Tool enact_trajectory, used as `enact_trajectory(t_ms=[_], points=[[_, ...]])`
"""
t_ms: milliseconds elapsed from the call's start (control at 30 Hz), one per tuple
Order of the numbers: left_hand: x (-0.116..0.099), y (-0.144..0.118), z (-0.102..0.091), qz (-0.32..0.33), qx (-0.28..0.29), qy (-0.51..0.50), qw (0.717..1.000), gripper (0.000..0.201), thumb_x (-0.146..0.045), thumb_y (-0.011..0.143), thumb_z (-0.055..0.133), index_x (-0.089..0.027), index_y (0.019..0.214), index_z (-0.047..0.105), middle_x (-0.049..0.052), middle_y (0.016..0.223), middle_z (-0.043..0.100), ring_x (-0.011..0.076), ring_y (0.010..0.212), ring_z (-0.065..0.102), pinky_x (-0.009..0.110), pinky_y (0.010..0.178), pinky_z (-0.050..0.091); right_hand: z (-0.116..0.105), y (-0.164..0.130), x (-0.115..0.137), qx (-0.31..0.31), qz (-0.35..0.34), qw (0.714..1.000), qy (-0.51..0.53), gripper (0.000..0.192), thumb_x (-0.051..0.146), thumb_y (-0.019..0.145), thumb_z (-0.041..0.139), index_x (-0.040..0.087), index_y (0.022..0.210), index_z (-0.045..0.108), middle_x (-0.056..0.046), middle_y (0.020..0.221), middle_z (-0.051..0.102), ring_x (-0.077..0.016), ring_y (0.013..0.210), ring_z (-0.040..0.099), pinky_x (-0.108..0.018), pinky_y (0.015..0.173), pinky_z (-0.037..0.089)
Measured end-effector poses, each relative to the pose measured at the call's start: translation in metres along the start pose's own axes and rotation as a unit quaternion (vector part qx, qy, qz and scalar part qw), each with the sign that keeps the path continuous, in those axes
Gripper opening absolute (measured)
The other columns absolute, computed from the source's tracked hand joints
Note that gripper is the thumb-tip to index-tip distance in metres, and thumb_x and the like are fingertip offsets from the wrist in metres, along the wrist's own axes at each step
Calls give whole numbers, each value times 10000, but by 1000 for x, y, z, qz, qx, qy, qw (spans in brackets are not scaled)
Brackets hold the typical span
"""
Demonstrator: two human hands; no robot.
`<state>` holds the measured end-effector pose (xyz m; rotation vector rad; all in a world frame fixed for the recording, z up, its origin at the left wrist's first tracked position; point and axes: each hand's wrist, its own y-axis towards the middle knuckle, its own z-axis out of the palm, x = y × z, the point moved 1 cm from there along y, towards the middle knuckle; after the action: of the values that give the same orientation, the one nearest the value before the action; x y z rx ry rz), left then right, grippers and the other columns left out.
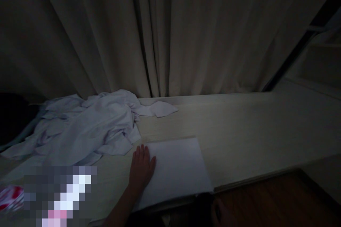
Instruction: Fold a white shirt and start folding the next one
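Fabric folded into a flat white rectangle (177, 168) lies at the near edge of the pale table (253, 131), beside a crumpled white heap (87, 127). The left hand (141, 168) is laid flat on its left edge, fingers extended, nothing grasped; the right hand (218, 212) is barely seen in shadow, its grip indiscernible. The piece is judged light, soft and limp, best taken at its 2 near corners.

A pale wood-grain worktop (239, 131) ran across the dim view. A flat white folded cloth (178, 170) lay at its near edge, about 6 o'clock. A crumpled heap of white clothes (87, 127) sprawled at 9 o'clock, just beside the folded cloth.
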<state>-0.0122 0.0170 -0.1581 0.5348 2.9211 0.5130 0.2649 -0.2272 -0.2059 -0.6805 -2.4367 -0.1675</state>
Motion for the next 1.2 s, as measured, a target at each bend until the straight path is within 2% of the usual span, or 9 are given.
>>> enact_trajectory(t_ms=[133,267,400,533,633,733,900,1000,1200], points=[[3,-14,-5,15,34,-13,999,628,-484,854,364,-55,1308,428,232,1402,408,345,1347,297,513,1094,268,3,2,-4,32,-9,999,5,307,401,864,290,237,791,539,-36,722,673,-161,656,632,-243,623,425],[-2,-45,-30,-33,-22,-37,999,618,-404,881,320,-44,1380,271,232,1442,345,311,1398,170,502,1107,260,0,0,-3,46,9,999,4,315,404,876,286,230,837,546,-51,767,679,-170,690,640,-245,609,419],[-3,-122,-47,-24,-45,-70,996,621,-350,876,335,-213,1440,114,148,1480,305,281,1404,173,542,1106,260,-7,-5,-1,44,0,999,17,332,386,895,273,210,898,554,-67,842,683,-167,754,641,-247,671,424],[5,-201,-37,-67,-21,-65,995,674,-352,848,379,-332,1441,59,98,1460,352,303,1349,317,577,1028,374,-13,-7,-1,51,-7,999,-16,311,363,892,302,201,942,562,-79,876,687,-176,747,643,-257,661,411],[7,-232,-27,-55,-7,-53,997,620,-381,810,432,-318,1405,269,110,1404,441,322,1297,399,575,1002,411,-14,-7,0,58,-12,997,-41,328,367,898,296,197,979,565,-85,886,689,-180,740,647,-261,649,405],[8,-239,-24,-43,25,-50,998,484,-424,773,473,-285,1231,542,113,1359,502,332,1262,445,552,984,447,-15,-6,2,65,-16,996,-55,347,362,897,282,187,1002,562,-87,869,688,-187,740,647,-268,655,404],[-8,-226,-32,-89,64,-120,987,382,-436,738,495,-324,1071,643,67,1270,589,319,1253,458,547,1070,365,-25,6,2,90,0,995,51,339,406,856,333,178,913,577,-62,828,679,-184,761,633,-265,684,420],[-50,-205,-36,-123,132,-285,941,349,-456,784,428,-306,1000,657,62,1154,659,290,1158,542,500,1036,398,-38,20,8,85,12,986,143,395,475,840,340,173,878,591,-63,877,674,-199,847,614,-284,755,427],[-160,-142,-20,-252,291,-588,711,389,-585,711,500,-212,688,608,61,722,677,213,726,627,355,721,486,-49,46,39,103,0,987,124,476,581,834,327,181,709,554,-18,676,610,-174,704,573,-278,672,397]])
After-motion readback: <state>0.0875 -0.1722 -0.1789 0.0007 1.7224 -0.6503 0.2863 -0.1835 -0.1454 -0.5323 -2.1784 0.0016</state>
